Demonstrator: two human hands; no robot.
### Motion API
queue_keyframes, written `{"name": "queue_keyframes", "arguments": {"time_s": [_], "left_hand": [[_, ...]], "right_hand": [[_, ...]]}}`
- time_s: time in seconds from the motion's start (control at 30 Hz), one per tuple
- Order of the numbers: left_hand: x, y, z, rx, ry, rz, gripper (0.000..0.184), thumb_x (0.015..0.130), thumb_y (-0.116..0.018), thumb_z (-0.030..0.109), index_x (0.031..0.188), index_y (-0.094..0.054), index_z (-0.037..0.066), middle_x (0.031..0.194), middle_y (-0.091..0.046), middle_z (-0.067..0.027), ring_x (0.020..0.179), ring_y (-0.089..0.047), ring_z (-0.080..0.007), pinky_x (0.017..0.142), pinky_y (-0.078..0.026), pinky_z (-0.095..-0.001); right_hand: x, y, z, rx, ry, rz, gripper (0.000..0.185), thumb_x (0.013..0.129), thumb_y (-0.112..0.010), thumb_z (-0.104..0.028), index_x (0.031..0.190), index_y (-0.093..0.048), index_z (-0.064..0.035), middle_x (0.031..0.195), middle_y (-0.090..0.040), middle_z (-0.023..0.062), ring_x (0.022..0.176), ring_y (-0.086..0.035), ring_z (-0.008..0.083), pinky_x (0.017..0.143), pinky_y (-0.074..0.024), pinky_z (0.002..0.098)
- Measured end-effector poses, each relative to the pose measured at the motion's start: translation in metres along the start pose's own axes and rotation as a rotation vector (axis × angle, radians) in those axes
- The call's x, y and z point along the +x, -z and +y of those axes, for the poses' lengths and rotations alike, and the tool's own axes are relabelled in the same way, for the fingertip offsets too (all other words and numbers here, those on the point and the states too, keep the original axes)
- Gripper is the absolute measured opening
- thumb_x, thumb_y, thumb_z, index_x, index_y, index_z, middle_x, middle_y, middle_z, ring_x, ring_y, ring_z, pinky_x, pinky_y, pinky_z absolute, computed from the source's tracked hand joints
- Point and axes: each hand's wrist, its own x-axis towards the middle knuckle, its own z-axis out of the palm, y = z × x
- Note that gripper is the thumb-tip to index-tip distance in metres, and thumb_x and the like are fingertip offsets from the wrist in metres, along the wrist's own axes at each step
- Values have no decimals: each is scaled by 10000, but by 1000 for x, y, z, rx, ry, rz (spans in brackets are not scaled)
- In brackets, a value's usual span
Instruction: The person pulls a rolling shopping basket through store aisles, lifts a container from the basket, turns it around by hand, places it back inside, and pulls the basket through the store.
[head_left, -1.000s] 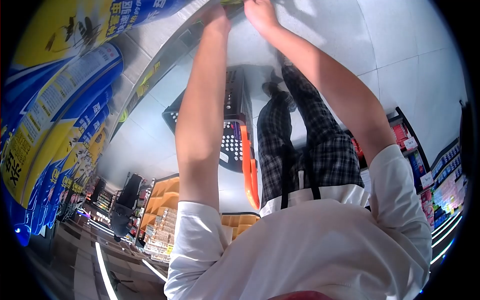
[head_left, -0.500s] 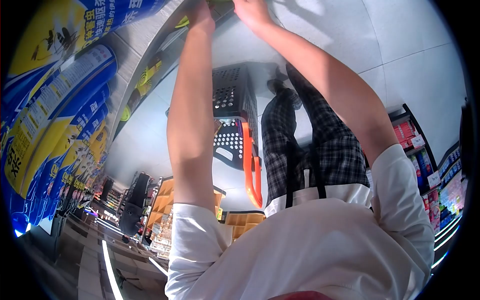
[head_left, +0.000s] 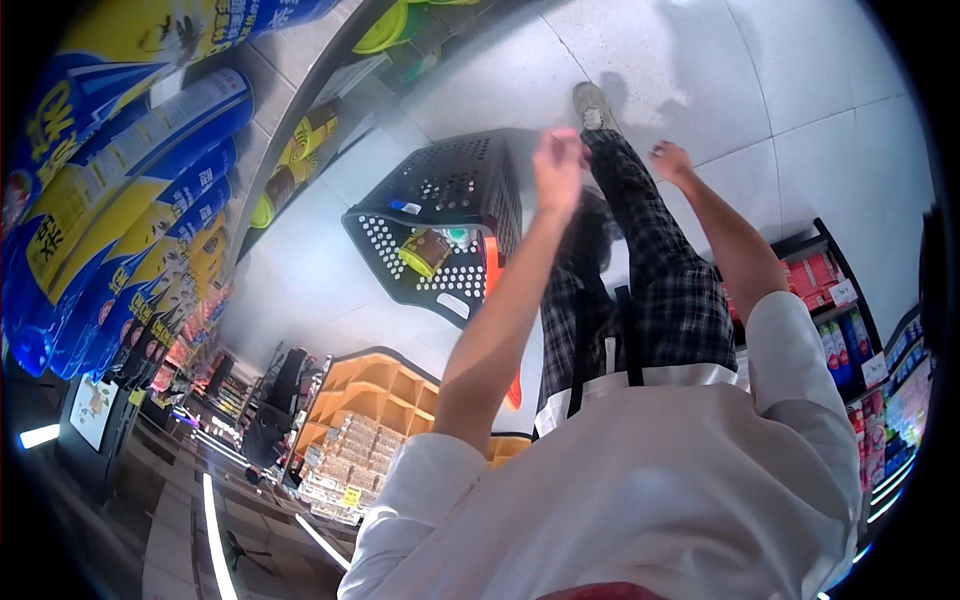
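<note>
My left hand point(head_left: 562, 172) hangs above the floor, just right of a black shopping basket point(head_left: 400, 200). Motion smears its fingers, so their pose is unclear, and no item shows in it. To the right, my right hand point(head_left: 672, 161) is beside my leg, fingers loosely curled, with nothing visible in them. The perforated basket has an orange handle point(head_left: 492, 262), partly covered by my left forearm. Inside it lie a yellow-and-brown package point(head_left: 424, 252), something with a whitish-green top point(head_left: 459, 237) and a small blue-and-white item point(head_left: 405, 207).
Blue-and-yellow insecticide packs point(head_left: 130, 200) hang close on my left. Below them, green-and-yellow packages point(head_left: 310, 135) sit on a low shelf. A wooden display rack point(head_left: 370, 390) stands at lower left, and stocked shelves point(head_left: 840, 310) are on the right. A person in dark clothes point(head_left: 268, 430) is farther off.
Both hands have drawn back from beside the shelf's lower edge toward my body, now apart from each other. More of the basket's inside shows. One shoe has come into view ahead.
</note>
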Motion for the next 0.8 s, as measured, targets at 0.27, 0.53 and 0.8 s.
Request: {"name": "queue_keyframes", "arguments": {"time_s": [0.27,0.53,0.8], "left_hand": [[-121,-18,-67,361,-9,-355,108,935,-527,64,1020,-577,21,802,-624,-67,661,-573,-116,610,-484,-264],[-258,56,-207,641,-135,0,228,907,-495,239,971,-607,51,977,-607,-219,924,-588,-431,807,-478,-485],[-445,136,-368,351,273,528,367,809,-556,283,1026,-631,-3,1065,-645,-252,1017,-612,-415,903,-481,-483]], "right_hand": [[-45,36,75,30,-89,133,304,809,-584,-333,969,-686,-96,1017,-674,190,976,-631,383,872,-504,436],[-188,14,-108,111,618,124,298,771,-645,-206,1032,-627,-65,978,-665,185,955,-625,347,843,-498,448],[-454,9,-250,-482,1768,324,507,687,-705,-125,1175,-568,-104,1229,-514,126,1180,-476,325,1083,-319,505]]}}
